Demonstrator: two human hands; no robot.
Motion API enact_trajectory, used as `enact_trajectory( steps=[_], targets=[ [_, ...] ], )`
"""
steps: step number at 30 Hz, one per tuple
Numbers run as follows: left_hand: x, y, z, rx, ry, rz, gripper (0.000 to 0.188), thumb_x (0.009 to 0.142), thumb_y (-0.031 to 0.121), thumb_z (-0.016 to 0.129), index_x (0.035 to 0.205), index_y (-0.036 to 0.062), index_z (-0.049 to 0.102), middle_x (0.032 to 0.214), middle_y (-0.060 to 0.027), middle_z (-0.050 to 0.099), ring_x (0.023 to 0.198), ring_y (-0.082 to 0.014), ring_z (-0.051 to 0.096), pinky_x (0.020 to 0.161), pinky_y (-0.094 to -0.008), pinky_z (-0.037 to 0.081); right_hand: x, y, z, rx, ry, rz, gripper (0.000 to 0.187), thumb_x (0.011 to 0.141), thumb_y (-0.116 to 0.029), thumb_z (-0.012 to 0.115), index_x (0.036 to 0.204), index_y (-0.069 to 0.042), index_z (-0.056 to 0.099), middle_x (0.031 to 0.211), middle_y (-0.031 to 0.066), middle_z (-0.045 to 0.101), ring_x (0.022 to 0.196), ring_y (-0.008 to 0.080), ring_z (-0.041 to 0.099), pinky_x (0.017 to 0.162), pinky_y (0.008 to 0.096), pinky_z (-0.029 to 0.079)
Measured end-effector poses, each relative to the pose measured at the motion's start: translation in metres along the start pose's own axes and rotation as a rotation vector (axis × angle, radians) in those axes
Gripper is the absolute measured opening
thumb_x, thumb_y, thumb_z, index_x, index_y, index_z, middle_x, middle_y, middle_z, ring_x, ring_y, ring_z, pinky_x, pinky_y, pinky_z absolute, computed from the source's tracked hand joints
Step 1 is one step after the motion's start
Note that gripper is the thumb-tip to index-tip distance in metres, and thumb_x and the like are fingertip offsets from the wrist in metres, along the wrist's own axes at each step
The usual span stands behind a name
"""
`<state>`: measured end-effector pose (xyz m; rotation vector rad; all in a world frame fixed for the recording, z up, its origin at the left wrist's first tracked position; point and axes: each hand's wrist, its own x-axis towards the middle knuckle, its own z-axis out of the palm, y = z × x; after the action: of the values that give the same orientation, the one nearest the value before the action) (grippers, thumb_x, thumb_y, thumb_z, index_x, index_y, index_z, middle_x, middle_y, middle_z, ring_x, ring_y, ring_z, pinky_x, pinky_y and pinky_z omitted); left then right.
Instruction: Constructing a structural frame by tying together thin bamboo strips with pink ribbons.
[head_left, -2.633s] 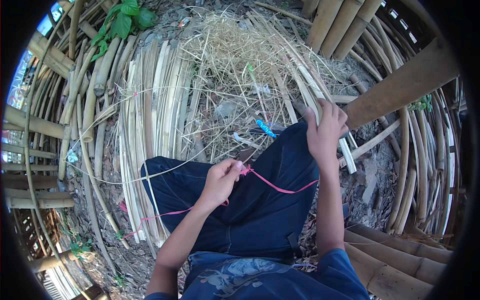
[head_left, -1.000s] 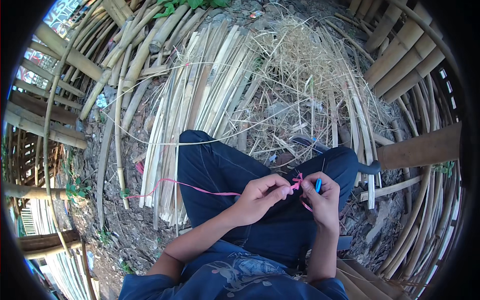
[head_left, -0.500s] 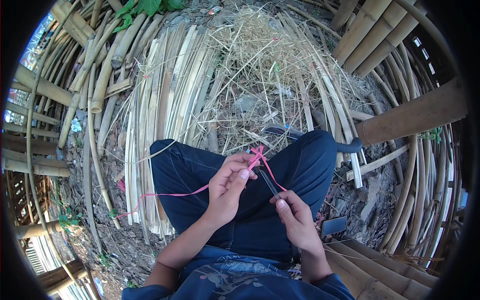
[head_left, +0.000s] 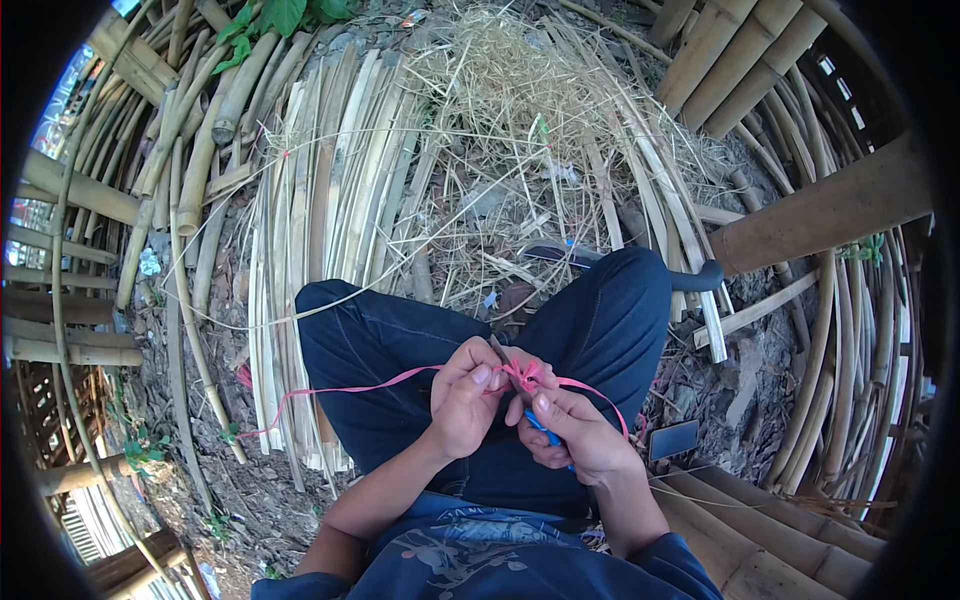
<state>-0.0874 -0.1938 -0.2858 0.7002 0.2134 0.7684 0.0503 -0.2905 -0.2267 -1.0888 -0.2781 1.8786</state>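
Observation:
Over my lap, my left hand (head_left: 462,395) is closed, thumb against fingers, pinching a pink plastic ribbon (head_left: 350,388). A bunched knot of the ribbon sits between my two hands. My right hand (head_left: 580,435) is wrapped round the blue handle of a knife (head_left: 540,428). Its narrow dark blade points up and to the left, touching or crossing the knot; fingers partly hide where they meet. One ribbon tail runs left across my leg to the ground. Another passes right over my right thigh.
Long split bamboo strips (head_left: 340,170) lie ahead on the left, with dry straw and shavings (head_left: 500,80) beside them. A dark phone-like rectangle (head_left: 673,440) lies right of my thigh. Bamboo poles (head_left: 820,215) stand at the right, and more bamboo lines the left.
My right hand has moved up and left, bringing the knife blade to the knot. The knot has come down nearer my lap, and the knife's blue handle now shows.

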Motion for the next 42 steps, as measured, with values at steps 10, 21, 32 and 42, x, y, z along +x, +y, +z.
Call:
enact_trajectory(
  steps=[10,21,32,42],
  targets=[
    [0.012,-0.003,0.009,0.718,-0.190,0.392,0.020,0.101,0.026,0.038,0.097,0.0066,0.043,0.108,-0.0159,0.048,0.084,-0.0144,0.043,0.079,-0.0315,0.040,0.004,0.011,-0.006,0.309,-0.177,0.000,0.035,0.101,-0.038,0.045,0.102,-0.004,0.054,0.070,-0.0024,0.041,0.050,0.0025,0.030,0.043,0.0172,0.023],
    [0.008,0.006,0.014,0.651,0.145,0.177,0.008,0.095,0.006,0.049,0.093,-0.0017,0.050,0.090,-0.0110,0.055,0.069,-0.0100,0.047,0.065,-0.0219,0.040,-0.001,0.005,-0.008,0.030,0.082,-0.156,0.036,0.101,-0.036,0.046,0.101,-0.002,0.056,0.068,-0.0027,0.040,0.051,0.0024,0.031,0.043,0.0177,0.023],
    [0.008,0.012,0.012,1.030,0.029,0.207,0.009,0.090,0.003,0.055,0.082,0.0000,0.055,0.063,-0.0071,0.054,0.050,-0.0129,0.048,0.048,-0.0269,0.036,-0.001,-0.003,-0.006,-0.023,0.081,-0.119,0.029,0.102,-0.034,0.045,0.101,-0.007,0.057,0.069,-0.0066,0.039,0.055,0.0006,0.030,0.046,0.0157,0.023],
    [0.009,0.016,-0.007,1.357,-0.167,0.502,0.005,0.084,-0.001,0.060,0.080,-0.0016,0.056,0.056,-0.0087,0.051,0.045,-0.0259,0.052,0.042,-0.0350,0.038,-0.001,0.003,-0.003,0.136,0.051,-0.006,0.034,0.101,-0.037,0.046,0.095,-0.005,0.054,0.066,-0.0055,0.036,0.052,0.0005,0.029,0.042,0.0158,0.022]
  ],
)
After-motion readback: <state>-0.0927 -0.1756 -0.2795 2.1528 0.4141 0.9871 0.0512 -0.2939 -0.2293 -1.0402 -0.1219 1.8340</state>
